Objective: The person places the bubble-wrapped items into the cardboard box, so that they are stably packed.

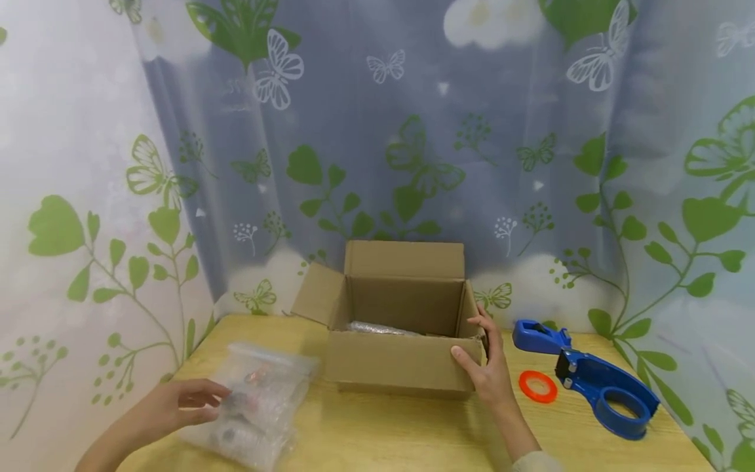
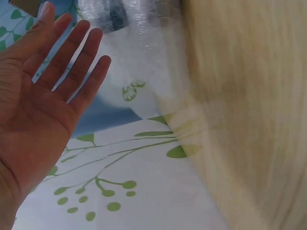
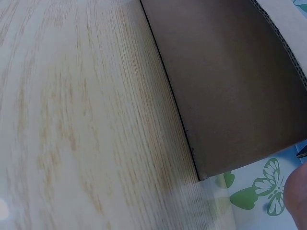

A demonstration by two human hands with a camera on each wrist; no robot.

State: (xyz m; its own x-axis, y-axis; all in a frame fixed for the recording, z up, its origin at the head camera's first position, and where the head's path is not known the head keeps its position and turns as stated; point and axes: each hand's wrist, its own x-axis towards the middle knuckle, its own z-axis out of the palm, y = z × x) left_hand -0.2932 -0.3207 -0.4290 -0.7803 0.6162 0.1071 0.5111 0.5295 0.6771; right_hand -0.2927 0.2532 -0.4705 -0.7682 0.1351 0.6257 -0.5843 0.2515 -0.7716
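Observation:
An open cardboard box [image 1: 407, 360] stands on the table, its back and left flaps folded outward. Inside it, silvery bubble wrap [image 1: 383, 329] shows above the front edge. My right hand [image 1: 492, 370] grips the box at its front right corner, thumb on the front flap and fingers along the right side. In the right wrist view the box wall [image 3: 230, 91] fills the upper right. To the left lies a clear plastic bag [image 1: 259, 393] with bubble-wrapped items. My left hand [image 1: 179, 410] is over the bag's left edge; the left wrist view shows its fingers spread and nothing held.
Right of the box lie a small blue tape dispenser [image 1: 539, 336], an orange-red tape roll [image 1: 538, 387] and a larger blue hand-held tape dispenser [image 1: 613, 393]. A leaf-and-butterfly patterned curtain [image 1: 354, 131] encloses the wooden table [image 1: 366, 432] at the back and sides.

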